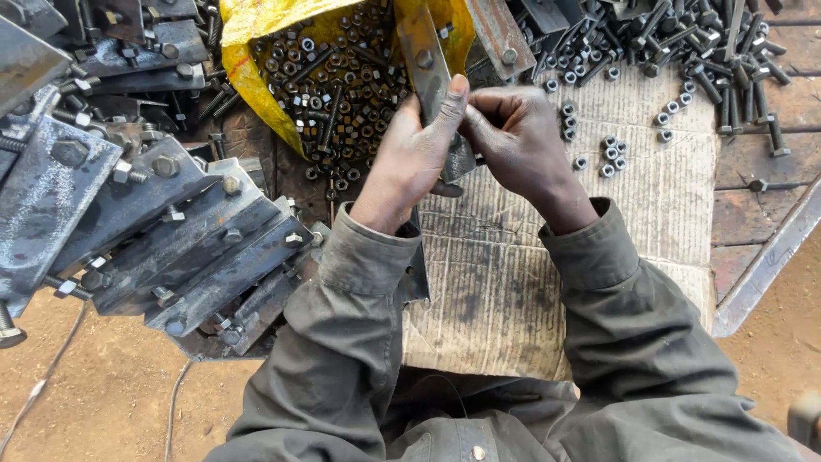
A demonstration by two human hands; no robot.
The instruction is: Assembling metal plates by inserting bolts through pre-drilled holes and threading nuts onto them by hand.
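Note:
My left hand (410, 158) grips a long flat steel bar (425, 60) that runs from the yellow sack down past my wrist. A bolt head shows on the bar's upper part. My right hand (517, 137) is closed against the right edge of the same bar, fingertips pinched at a small fastener I cannot make out. Both hands meet above a sheet of worn cardboard (513, 257). Olive jacket sleeves cover both forearms.
A yellow sack (256, 77) full of dark nuts lies open behind the hands. Several steel plates with bolts (171, 231) are piled at the left. Loose bolts (701, 51) and nuts (609, 154) lie at the upper right. Bare dirt ground (111, 385) is below.

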